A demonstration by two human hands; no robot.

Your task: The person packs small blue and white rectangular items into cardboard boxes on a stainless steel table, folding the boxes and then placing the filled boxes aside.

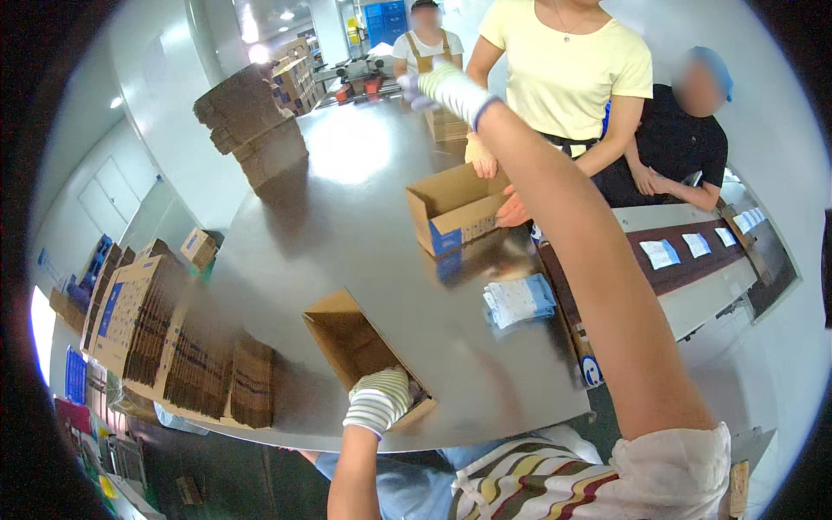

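My left hand (380, 399), in a striped glove, reaches into the near end of an open cardboard box (340, 334) on the metal table. Its fingers are hidden, so their grip does not show. My right hand (444, 91), gloved the same way, stretches far out above the table's far side with its fingers apart. Below it stands a brown cardboard stack (447, 127). Across the table, a person in a yellow top has their hands at a second open box (451, 208). A pile of blue-and-white packets (518, 299) lies between that box and me.
Flattened cartons (186, 347) are stacked along the left edge, and another carton stack (251, 121) rises at the far left. On the right runs a dark conveyor belt (607, 251) carrying packets (660, 254). A person in black leans beside it; another stands at the back.
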